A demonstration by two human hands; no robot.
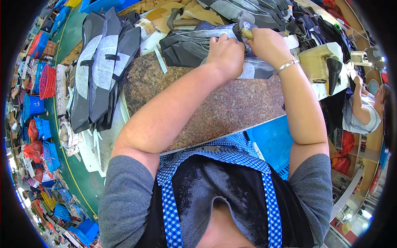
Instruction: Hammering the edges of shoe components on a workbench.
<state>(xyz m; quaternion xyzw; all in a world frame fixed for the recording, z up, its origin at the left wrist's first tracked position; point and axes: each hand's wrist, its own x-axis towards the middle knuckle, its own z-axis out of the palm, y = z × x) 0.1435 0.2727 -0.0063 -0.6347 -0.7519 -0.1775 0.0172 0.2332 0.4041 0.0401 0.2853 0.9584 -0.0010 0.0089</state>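
Note:
My right hand (266, 45) is closed round the short yellowish handle (247, 34) of a hammer, whose dark metal head (240, 25) shows beside the fingers. Just left of it, my left hand (226, 53) is curled, knuckles up, over grey-white and black cut pieces; what its fingers grip is hidden. A stack of these black pieces (182, 48) fans out left of that hand. Under both forearms lies a speckled brown stone slab (240, 103). Part of a pale-patched piece (260, 68) shows on the slab below my right hand.
More black pieces with pale patches (101, 62) are piled at the left. Another hammer (173, 18) lies behind the stack, near a tape roll (147, 28). A bulky cream-coloured object (318, 64) stands at the right. Another person (364, 105) works farther right; baskets (47, 82) line the left.

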